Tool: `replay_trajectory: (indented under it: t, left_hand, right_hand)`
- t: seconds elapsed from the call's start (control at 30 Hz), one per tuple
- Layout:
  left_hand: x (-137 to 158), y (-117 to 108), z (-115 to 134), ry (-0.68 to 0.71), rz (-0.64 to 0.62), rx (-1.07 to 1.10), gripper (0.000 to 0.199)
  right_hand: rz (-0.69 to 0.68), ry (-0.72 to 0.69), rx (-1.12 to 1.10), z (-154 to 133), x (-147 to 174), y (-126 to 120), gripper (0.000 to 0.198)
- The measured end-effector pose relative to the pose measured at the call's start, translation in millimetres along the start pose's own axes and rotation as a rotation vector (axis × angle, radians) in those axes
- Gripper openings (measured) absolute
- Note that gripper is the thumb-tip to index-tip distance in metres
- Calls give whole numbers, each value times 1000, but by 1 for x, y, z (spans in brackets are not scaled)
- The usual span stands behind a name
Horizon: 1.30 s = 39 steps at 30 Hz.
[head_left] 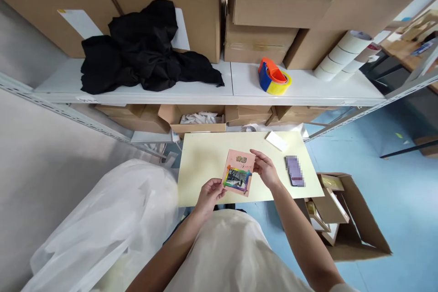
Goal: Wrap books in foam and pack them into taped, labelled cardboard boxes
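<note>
A pink card [239, 155], perhaps a thin booklet, is held up over a pale yellow table [200, 159]. Dark lettering runs along its top, and a dark picture framed in rainbow colours fills its lower half. My left hand [209, 195] pinches the lower left corner between thumb and fingers. At the upper right edge, my right hand [265, 169] grips the card, its index finger reaching along the top corner. To the right of that hand lies a phone [294, 171] with a blurred-out screen. A small white box [276, 141] rests near the table's back edge.
Behind the table stands a shelf [239, 83] bearing cardboard boxes [270, 4], black cloth [147, 50], a tape dispenser [273, 77] and tape rolls [342, 57]. A big white plastic bag [112, 223] bulges at left. An open carton [364, 219] sits on the floor at right.
</note>
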State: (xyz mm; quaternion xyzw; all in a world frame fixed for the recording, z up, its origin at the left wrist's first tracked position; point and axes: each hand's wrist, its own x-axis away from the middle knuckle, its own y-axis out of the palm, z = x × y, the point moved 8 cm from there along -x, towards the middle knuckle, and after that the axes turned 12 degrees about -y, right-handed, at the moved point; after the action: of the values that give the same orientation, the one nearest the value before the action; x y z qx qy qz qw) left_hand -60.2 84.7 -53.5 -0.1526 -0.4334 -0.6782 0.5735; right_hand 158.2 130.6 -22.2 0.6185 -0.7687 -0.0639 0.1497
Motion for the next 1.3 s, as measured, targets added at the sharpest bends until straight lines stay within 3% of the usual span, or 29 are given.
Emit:
replay_trajectory:
  t: [0.23,0.37,0.53,0.73,0.9,1.1,1.3]
  left_hand:
    - [-6,-10,7,-47,-38,-35,37]
    - [-8,-7,9,-26,-50,-115,35]
    - [-7,-1,24,178,15,-259,31]
    - [8,18,26,237,-48,-319,37]
    - [15,26,32,345,161,-362,25]
    - [3,34,13,244,82,-151,32]
    - [0,37,7,199,71,-253,34]
  right_hand:
    - [-280,-134,162,-12,5,26,57]
    - [-436,-252,340,-37,0,36,38]
    - [-562,-283,467,-58,-9,48,19]
    - [-470,-197,442,-60,-20,41,25]
    - [-420,-166,389,-57,-24,31,32]
    - [-243,-58,296,-48,-32,-8,34]
    - [-117,-95,252,-47,-36,-25,33]
